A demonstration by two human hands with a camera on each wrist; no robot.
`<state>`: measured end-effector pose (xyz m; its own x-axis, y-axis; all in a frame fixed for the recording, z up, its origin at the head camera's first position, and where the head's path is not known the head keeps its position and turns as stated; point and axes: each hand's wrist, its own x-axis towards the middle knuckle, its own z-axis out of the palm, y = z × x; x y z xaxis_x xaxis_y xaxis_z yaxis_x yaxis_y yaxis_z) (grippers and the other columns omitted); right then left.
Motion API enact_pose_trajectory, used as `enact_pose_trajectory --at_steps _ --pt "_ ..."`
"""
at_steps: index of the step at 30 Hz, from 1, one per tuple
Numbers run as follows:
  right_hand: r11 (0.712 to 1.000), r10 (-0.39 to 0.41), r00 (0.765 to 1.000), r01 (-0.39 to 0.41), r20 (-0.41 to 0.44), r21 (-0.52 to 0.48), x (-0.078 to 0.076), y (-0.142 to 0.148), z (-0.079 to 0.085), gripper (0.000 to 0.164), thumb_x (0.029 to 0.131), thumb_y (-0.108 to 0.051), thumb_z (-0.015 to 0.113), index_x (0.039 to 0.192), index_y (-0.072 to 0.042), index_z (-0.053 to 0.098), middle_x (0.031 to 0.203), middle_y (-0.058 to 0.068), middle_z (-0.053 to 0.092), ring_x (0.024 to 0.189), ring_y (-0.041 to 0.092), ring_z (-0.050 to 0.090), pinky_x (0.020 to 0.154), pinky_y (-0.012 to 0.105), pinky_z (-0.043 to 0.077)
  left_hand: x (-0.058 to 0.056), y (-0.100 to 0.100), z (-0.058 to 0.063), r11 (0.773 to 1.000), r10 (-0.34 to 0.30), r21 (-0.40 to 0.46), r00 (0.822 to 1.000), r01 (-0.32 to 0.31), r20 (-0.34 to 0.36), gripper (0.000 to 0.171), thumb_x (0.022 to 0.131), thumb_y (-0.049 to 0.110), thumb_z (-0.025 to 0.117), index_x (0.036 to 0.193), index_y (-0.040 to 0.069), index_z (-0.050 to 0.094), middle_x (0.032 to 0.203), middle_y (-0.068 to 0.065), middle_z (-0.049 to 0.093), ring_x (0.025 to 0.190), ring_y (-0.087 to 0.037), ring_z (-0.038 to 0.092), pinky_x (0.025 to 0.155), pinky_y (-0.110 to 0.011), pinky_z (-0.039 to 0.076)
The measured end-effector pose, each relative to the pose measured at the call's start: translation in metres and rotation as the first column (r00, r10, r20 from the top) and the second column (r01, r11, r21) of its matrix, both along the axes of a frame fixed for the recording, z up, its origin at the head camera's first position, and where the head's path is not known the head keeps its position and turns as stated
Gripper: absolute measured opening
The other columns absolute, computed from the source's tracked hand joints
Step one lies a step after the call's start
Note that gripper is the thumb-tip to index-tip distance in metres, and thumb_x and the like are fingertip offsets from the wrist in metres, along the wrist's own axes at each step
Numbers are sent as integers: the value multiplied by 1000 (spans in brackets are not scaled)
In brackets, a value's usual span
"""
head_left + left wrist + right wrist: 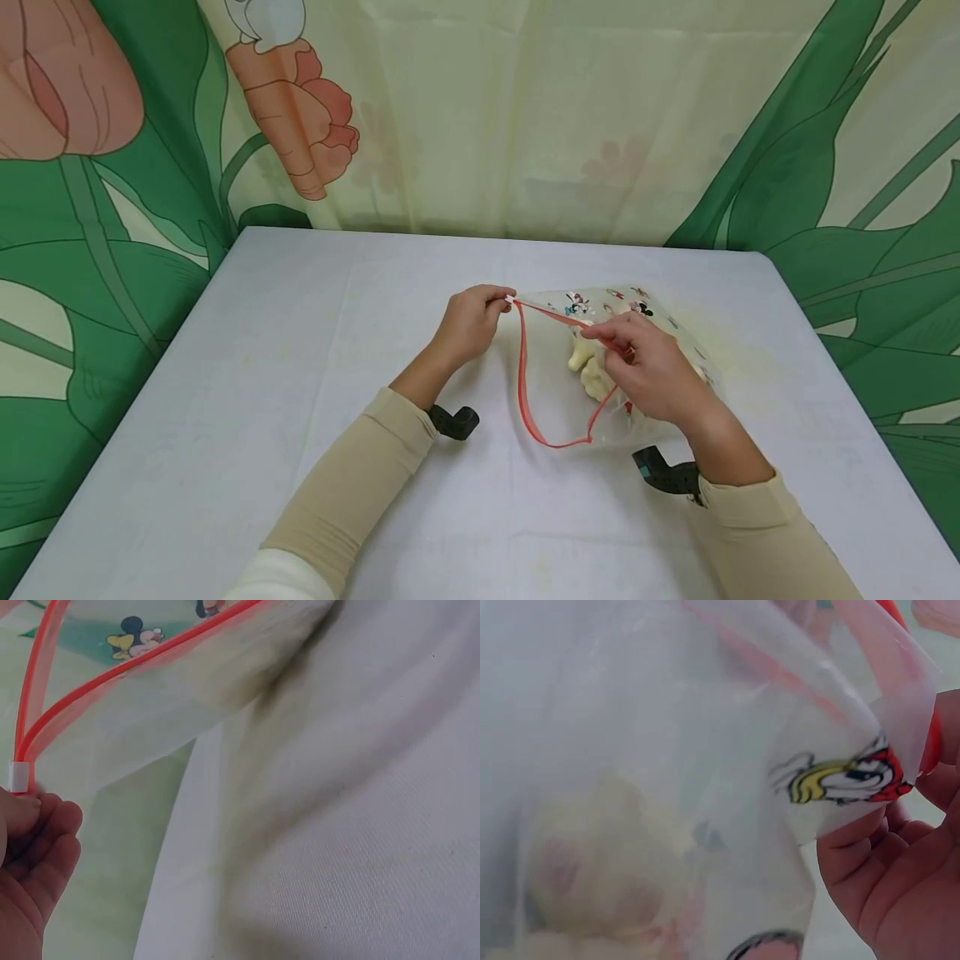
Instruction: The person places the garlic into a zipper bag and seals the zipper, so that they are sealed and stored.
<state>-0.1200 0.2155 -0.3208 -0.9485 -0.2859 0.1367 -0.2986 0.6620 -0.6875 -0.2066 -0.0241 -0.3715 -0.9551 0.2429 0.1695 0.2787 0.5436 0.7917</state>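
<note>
A see-through zip bag (618, 300) with cartoon prints lies on the table, its red-edged mouth gaping toward the left. At the far corner of the mouth, my left hand (467, 325) pinches the bag's end beside a white slider (19, 777). My right hand (652, 367) grips the red zip strip (522, 392) on the other side of the mouth, fingers curled over the edge. Inside the bag rests a pale yellow, lumpy soft-looking thing (596, 377), partly covered by the right hand. Through the film in the right wrist view, it appears blurred with pinkish spots.
A white-covered table (300, 333) spreads beneath the hands. Behind it hangs a curtain (487, 125) with printed leaves and flowers. Black wrist cameras sit below the left wrist (453, 422) and the right wrist (666, 473).
</note>
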Motion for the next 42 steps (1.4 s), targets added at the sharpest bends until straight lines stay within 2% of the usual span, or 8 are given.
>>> enact_pose_trajectory --at_steps 10,16,21,27,30,35,38,42 --pt "999 -28 999 29 -16 39 -12 6 -8 36 94 6 45 119 0 69 108 11 58 78 24 48 58 27 42 5 -7 0 999 -1 -38 998 -1 -67 24 101 5 58 120 2 72 106 -8 74 99 -18 70 81 -29 53" --pt "1000 23 995 -21 -98 16 -8 1 3 33 93 1 60 126 -1 63 109 9 57 89 22 52 70 32 49 10 -11 5 995 -27 -95 995 17 -100 22 99 8 62 118 2 73 111 -10 72 98 -20 68 82 -29 53" --pt "998 54 960 -41 -276 53 -3 -22 24 35 88 -4 73 122 -1 65 119 12 60 108 28 55 87 48 48 14 -12 8 986 -60 -163 989 38 -137 23 100 7 62 118 2 73 112 -11 72 104 -22 67 88 -31 53" --pt "977 157 905 -85 -394 194 -18 -53 29 29 86 -7 76 113 1 71 115 15 66 112 35 57 95 49 46 17 -13 8 974 -80 -223 978 36 -191 22 99 7 63 118 4 74 110 -10 72 104 -23 68 88 -32 54" --pt "962 162 919 -65 -359 267 -28 -62 22 29 87 -10 75 114 1 71 117 15 68 113 36 59 94 50 48 19 -12 6 976 -94 -213 971 46 -221 21 98 6 64 116 3 75 107 -10 73 101 -23 68 86 -32 55" --pt "937 126 959 -31 -253 348 -35 -72 9 31 91 -16 73 119 -2 70 120 14 67 113 36 60 90 52 49 22 -12 3 984 -109 -172 940 55 -322 17 96 4 66 110 0 76 102 -11 74 96 -23 70 83 -33 56" --pt "928 104 964 -5 -244 373 -36 -76 4 30 92 -18 72 119 -3 71 119 13 67 110 36 60 86 52 49 23 -12 2 987 -111 -152 925 59 -364 16 96 3 66 107 -2 76 100 -12 74 94 -24 70 82 -33 56" --pt "926 73 964 30 -257 375 -36 -80 2 25 94 -18 70 115 -5 73 113 12 69 105 35 61 82 52 49 24 -12 1 988 -113 -143 920 63 -376 15 96 4 66 105 -2 76 99 -12 74 92 -24 70 81 -34 56"
